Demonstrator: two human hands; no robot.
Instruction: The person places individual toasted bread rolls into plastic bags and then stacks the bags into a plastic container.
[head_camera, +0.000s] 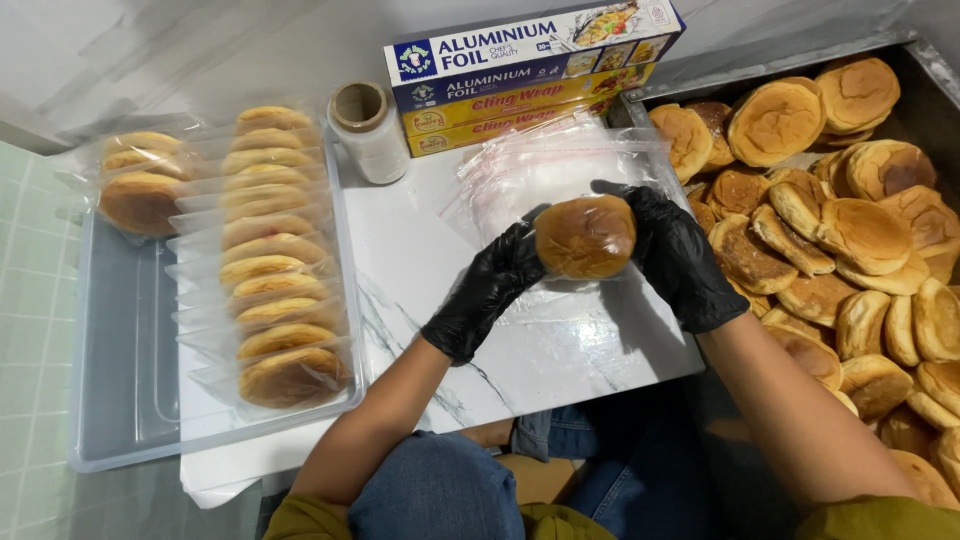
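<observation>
A: Head view, looking down. Left hand (487, 290) and right hand (680, 262), both in black gloves, closed around one brown bun (585, 237) from either side. Bun held just above the white marble board (400, 270), over a stack of clear plastic bags (540, 175).

B: Surroundings?

A: Metal bin (925, 60) of loose buns to the right. Clear tray (120, 340) to the left with a row of bagged buns (275, 260). Roll of tape (368, 130) and stacked flat boxes (530, 70) at the far edge.

B: Risks?

A: My judgement: the bun is soft, so a tight squeeze would dent it. The bags look slippery; the stack could slide when one is pulled. The board overhangs the person's lap, so a fumbled bun could roll off the near edge.
</observation>
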